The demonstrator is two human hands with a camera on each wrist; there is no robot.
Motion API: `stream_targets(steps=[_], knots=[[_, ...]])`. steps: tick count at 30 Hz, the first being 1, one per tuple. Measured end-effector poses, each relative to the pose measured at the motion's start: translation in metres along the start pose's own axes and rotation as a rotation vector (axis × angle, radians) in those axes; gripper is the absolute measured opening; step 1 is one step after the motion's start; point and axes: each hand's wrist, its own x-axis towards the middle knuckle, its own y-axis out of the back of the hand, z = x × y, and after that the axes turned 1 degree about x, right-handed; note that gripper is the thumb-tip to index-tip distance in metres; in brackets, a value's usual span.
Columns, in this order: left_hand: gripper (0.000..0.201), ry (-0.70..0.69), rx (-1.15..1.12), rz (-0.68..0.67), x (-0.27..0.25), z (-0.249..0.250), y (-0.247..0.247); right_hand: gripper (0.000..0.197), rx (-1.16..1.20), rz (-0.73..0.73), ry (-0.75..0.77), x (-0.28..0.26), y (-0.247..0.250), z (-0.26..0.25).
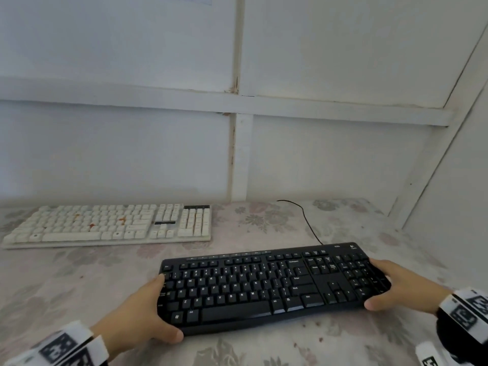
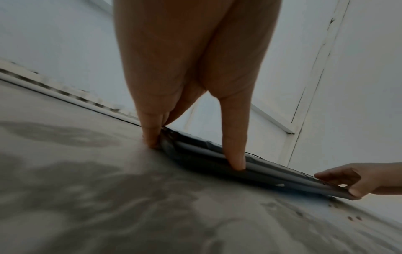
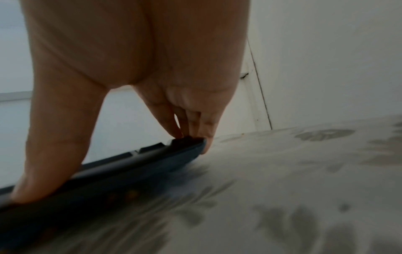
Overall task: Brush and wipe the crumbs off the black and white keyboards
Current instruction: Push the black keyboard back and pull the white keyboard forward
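The black keyboard (image 1: 272, 283) lies near me on the flowered tablecloth (image 1: 79, 281). My left hand (image 1: 142, 315) grips its left end, thumb on the front edge and fingers round the side. My right hand (image 1: 398, 286) grips its right end the same way. In the left wrist view the black keyboard (image 2: 267, 170) sits between my left hand (image 2: 191, 151) and my right hand (image 2: 356, 178). The right wrist view has my right hand (image 3: 113, 165) holding the black keyboard (image 3: 121, 175) just off the cloth. The white keyboard (image 1: 111, 223), with orange-red crumbs on its keys, lies at the back left.
A black cable (image 1: 306, 220) runs from the black keyboard's back edge toward the white panelled wall (image 1: 237, 143). A second wall (image 1: 454, 180) closes the right side. Small dark crumbs (image 1: 319, 336) dot the cloth in front of the black keyboard.
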Motion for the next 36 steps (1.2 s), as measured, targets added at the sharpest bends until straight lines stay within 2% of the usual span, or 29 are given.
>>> stream_targets(steps=[3, 4, 6, 9, 11, 15, 20, 23, 26, 29, 33, 34, 36], knots=[[0.134, 0.011, 0.067, -0.008, 0.013, 0.023, -0.019, 0.11, 0.016, 0.006, -0.014, 0.004, 0.022, 0.025], [0.137, 0.006, 0.081, -0.01, 0.017, 0.03, -0.025, 0.115, 0.036, 0.013, -0.017, 0.006, 0.03, 0.034], [0.122, 0.004, 0.085, -0.019, 0.027, 0.046, -0.038, 0.121, 0.093, 0.043, -0.021, 0.009, 0.043, 0.048], [0.082, -0.013, 0.108, 0.011, 0.043, 0.069, -0.054, 0.112, 0.132, 0.035, -0.015, 0.016, 0.061, 0.058], [0.075, -0.018, 0.138, 0.017, 0.055, 0.082, -0.061, 0.108, 0.147, 0.031, -0.012, 0.023, 0.072, 0.066], [0.073, -0.016, 0.162, 0.025, 0.081, 0.095, -0.063, 0.106, 0.147, 0.036, -0.013, 0.044, 0.086, 0.076], [0.096, 0.068, 0.185, -0.012, 0.116, 0.102, -0.05, 0.12, 0.039, 0.043, -0.029, 0.084, 0.093, 0.081], [0.094, 0.081, 0.218, 0.004, 0.133, 0.105, -0.041, 0.126, 0.022, 0.027, -0.023, 0.108, 0.096, 0.079], [0.106, 0.112, 0.281, -0.003, 0.148, 0.107, -0.033, 0.13, -0.001, 0.028, -0.031, 0.127, 0.099, 0.074], [0.109, 0.129, 0.333, 0.001, 0.159, 0.111, -0.027, 0.126, -0.012, 0.024, -0.032, 0.139, 0.101, 0.068], [0.109, 0.154, 0.378, 0.009, 0.168, 0.116, -0.022, 0.094, -0.007, 0.014, -0.089, 0.146, 0.102, 0.058], [0.109, 0.162, 0.369, 0.013, 0.171, 0.116, -0.021, 0.095, -0.013, 0.019, -0.09, 0.148, 0.103, 0.056], [0.109, 0.172, 0.362, 0.014, 0.174, 0.116, -0.019, 0.112, -0.026, 0.035, -0.078, 0.153, 0.104, 0.056]])
